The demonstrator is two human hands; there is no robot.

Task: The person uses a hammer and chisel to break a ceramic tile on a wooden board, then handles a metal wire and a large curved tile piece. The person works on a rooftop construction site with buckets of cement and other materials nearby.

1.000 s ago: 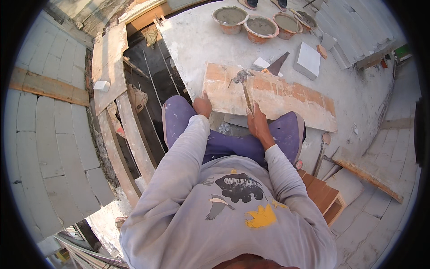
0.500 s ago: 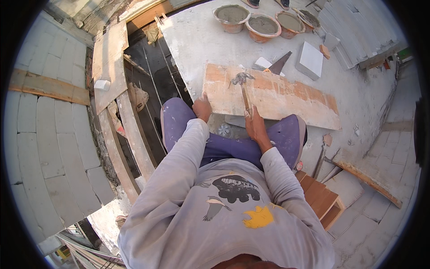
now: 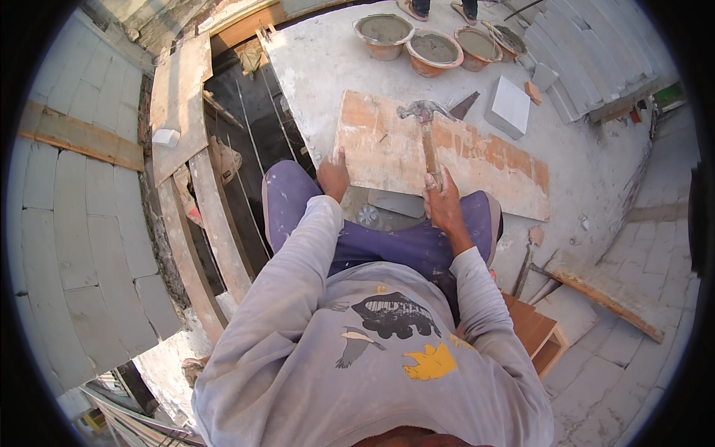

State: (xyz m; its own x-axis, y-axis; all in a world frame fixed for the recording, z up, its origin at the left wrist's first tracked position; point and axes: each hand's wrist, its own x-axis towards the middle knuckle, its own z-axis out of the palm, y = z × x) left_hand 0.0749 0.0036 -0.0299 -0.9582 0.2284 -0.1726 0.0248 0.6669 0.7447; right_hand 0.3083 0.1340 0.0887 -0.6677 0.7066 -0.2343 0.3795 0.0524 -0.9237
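Observation:
A wide plywood board (image 3: 380, 160), stained with dried mortar, lies across in front of my bent knees. My left hand (image 3: 333, 177) grips its near left corner, a finger laid along the edge. My right hand (image 3: 445, 205) is closed around the wooden handle of a claw hammer (image 3: 428, 141). The hammer's metal head is over the far edge of the board. A small dark nail-like piece (image 3: 383, 138) shows on the board, left of the hammer. Behind the board, part of a dark saw-like blade (image 3: 465, 104) sticks out.
Several tubs of wet mortar (image 3: 383, 31) stand at the back, near another person's feet (image 3: 439, 9). A white block (image 3: 509, 106) sits behind the board. An opening with bars (image 3: 253, 127) lies to the left, beside planks (image 3: 220, 216). A wooden box (image 3: 532, 331) is at my right.
My right hand and the hammer have moved right, and the hammer head now lies turned sideways. The board has tilted, its far left corner higher. The other person's feet show more.

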